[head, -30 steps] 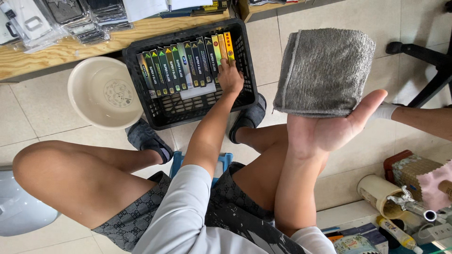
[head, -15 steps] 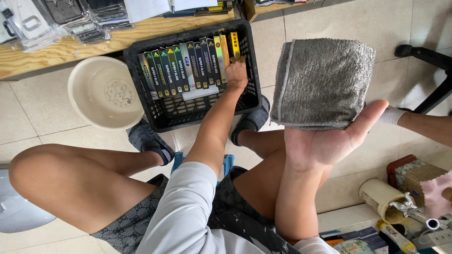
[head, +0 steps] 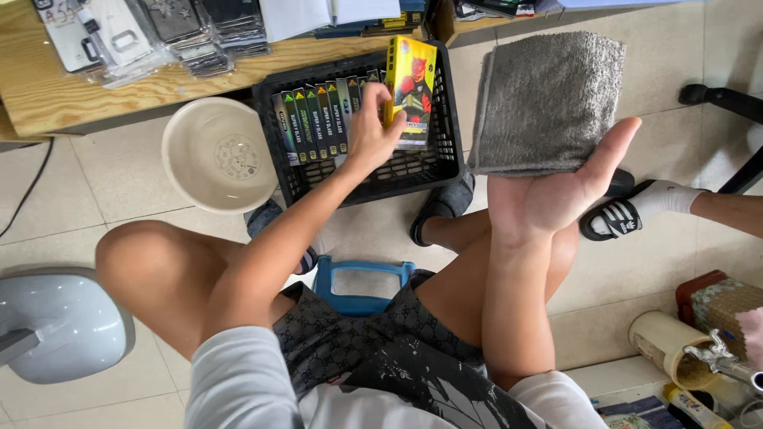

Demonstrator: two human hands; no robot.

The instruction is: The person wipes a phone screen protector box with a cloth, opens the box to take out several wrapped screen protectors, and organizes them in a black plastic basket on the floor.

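Pale floor tiles [head: 103, 191] were seen beneath a seated person, with a wooden table [head: 71, 95] running along the top of the view and carrying clear packets of small goods. A black plastic crate [head: 441, 151] was set on the floor just below the table edge, holding a row of slim dark boxes [head: 314, 119] stood on end. One yellow box [head: 410, 83] with a red figure printed on it was gripped at its lower edge by the left hand [head: 372, 135], fingers closed around it, and was held upright above the crate's right half, clear of the row. The right hand [head: 556, 195] was held palm up with fingers spread flat, and a folded grey towel [head: 548, 99] was rested across them, just right of the crate. A cream plastic bowl [head: 218, 155] was placed on the floor touching the crate's left side. Another person's foot in a white sock and striped sandal [head: 632, 214] was seen at the right.
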